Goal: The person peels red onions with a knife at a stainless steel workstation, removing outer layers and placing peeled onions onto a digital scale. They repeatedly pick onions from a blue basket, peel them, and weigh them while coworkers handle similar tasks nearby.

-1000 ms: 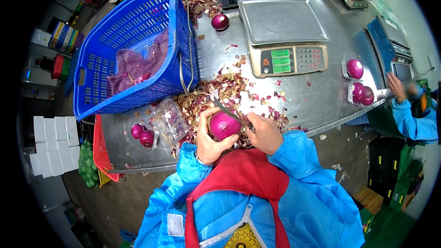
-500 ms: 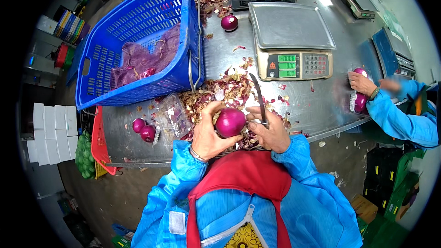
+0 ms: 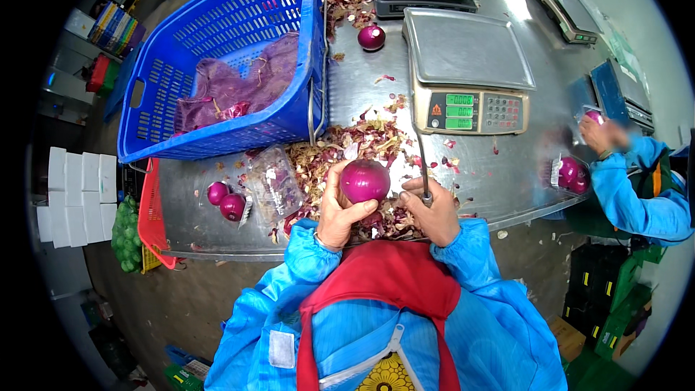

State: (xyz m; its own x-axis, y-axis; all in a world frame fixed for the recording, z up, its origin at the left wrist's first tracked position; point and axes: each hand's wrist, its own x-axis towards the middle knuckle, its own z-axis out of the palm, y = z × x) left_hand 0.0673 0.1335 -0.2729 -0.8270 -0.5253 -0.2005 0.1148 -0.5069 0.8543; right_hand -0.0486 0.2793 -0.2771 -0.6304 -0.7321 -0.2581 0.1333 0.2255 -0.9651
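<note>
A smooth, shiny red onion [image 3: 365, 181] rests in my left hand [image 3: 334, 211], whose fingers and thumb curl around it. My right hand [image 3: 436, 216] grips a knife [image 3: 423, 156] by its handle, the thin dark blade pointing away from me. A small gap separates the knife hand from the onion. Beneath both hands, a heap of onion skins and dry scraps [image 3: 376, 134] spreads over the metal table [image 3: 478, 181]. To the left lie two small red onions [image 3: 232, 206] with a label beside them, next to a clear plastic tray [image 3: 275, 185].
A blue basket [image 3: 239, 130] holding a purple mesh sack stands at left. Ahead sit a digital scale [image 3: 470, 51] and a single red onion [image 3: 371, 37]. At right, a co-worker's hand [image 3: 597, 136] holds an onion near packed onions [image 3: 572, 174]. A red crate [image 3: 150, 213] borders the table's left.
My right hand with the knife has drawn away from the onion, and the blade stands straighter. The onion has risen slightly in my left hand. The co-worker's hand has left the packed onions.
</note>
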